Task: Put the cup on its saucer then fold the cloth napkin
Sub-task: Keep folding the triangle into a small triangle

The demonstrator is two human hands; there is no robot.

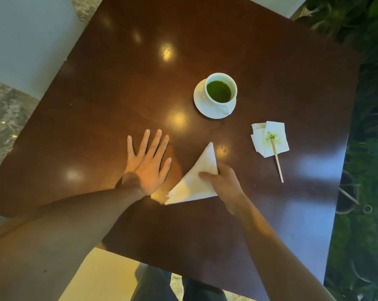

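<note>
Fingers [205,175] of the right hand [224,187] are curled on the soft, light cloth napkin [196,181], best held at its corner, while the left hand [148,162] is laid flat on the worktop [118,94].

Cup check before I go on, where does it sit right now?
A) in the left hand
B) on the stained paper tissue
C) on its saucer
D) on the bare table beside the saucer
C: the cup of green drink stands on the white saucer, apart from both hands.
</note>
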